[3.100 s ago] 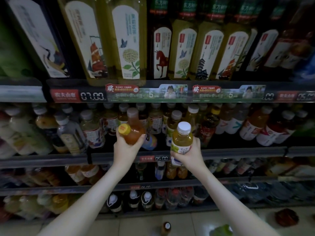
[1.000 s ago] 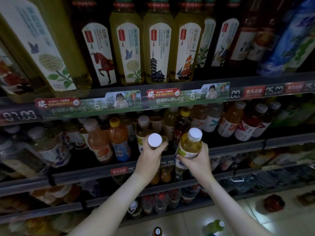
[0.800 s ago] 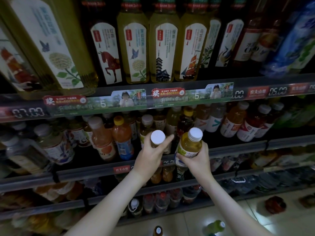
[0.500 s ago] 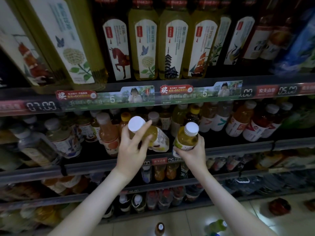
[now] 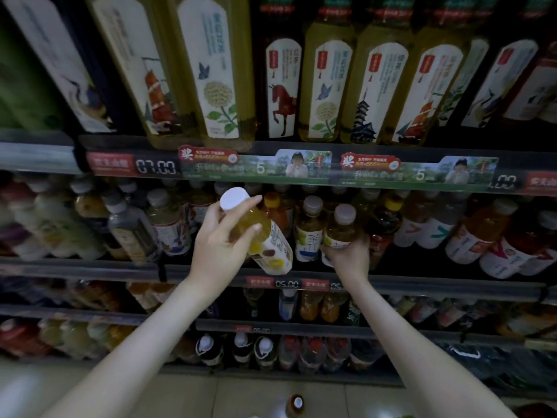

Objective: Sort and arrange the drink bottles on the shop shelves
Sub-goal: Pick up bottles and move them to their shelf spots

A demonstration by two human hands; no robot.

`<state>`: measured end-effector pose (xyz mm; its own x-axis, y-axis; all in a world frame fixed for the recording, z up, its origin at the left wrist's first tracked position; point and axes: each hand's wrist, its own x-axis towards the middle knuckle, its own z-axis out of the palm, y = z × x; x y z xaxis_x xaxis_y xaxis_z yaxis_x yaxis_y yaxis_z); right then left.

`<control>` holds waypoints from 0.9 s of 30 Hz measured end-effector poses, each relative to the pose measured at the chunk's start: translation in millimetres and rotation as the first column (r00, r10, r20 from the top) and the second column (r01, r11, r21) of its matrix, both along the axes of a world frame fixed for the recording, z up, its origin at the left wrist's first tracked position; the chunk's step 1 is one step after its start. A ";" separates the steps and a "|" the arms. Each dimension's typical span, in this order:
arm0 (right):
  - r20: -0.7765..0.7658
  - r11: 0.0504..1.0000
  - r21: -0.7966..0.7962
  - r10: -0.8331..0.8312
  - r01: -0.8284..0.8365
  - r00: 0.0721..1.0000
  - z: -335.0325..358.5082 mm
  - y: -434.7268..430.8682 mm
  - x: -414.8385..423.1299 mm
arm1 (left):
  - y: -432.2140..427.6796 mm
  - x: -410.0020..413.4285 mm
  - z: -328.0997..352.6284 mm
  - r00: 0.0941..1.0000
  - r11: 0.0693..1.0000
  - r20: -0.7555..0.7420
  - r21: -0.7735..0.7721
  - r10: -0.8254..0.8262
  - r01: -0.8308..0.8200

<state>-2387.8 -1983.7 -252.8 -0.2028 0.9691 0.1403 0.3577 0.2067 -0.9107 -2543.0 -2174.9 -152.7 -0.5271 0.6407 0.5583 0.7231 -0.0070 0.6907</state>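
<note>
The left hand (image 5: 220, 248) has its fingers wrapped round a tilted yellow bottle (image 5: 265, 236) in front of the middle shelf (image 5: 452, 286). The hand hides part of it. The right hand (image 5: 349, 256) grips a second bottle (image 5: 342, 230) standing at the shelf's front edge; its fingertips are hidden behind the bottle. The tall bottles (image 5: 328, 86) up top are cut off. The left side is blurry and the low shelves are dark.

At centre frame my left hand (image 5: 220, 245) holds a tilted bottle (image 5: 262, 233) before the middle shelf (image 5: 422, 285). Just right of it, my right hand (image 5: 349, 257) grips an upright bottle (image 5: 342, 230) at the shelf's front row. Above, tall bottles (image 5: 325, 86) line the top shelf (image 5: 301, 146), and a lone bottle (image 5: 297, 402) stands on the floor (image 5: 241, 396) at bottom centre.
</note>
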 end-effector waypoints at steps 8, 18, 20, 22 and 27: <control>0.017 0.983 -0.091 0.159 -0.156 0.987 3.5 9.2 -15.0 | -19.3 -13.2 2.3 0.996 0.995 0.038 -0.054 0.081 -0.079; -0.082 0.998 -0.033 0.059 -0.062 0.995 15.7 -31.0 -8.7 | -33.4 -4.8 8.2 0.998 0.993 0.067 -0.117 0.002 0.006; -0.135 0.980 -0.077 0.172 -0.183 0.976 35.5 -61.3 11.1 | -19.7 6.5 15.0 0.988 0.980 0.123 -0.164 -0.093 0.113; -0.080 0.894 -0.126 0.423 -0.430 0.903 55.2 -89.8 35.3 | -1.0 26.7 19.1 0.968 0.954 0.151 -0.194 -0.202 0.229; -0.036 0.931 -0.154 0.330 -0.332 0.943 65.8 -115.7 110.2 | 42.0 109.7 23.2 0.874 0.862 0.248 -0.197 -0.417 0.467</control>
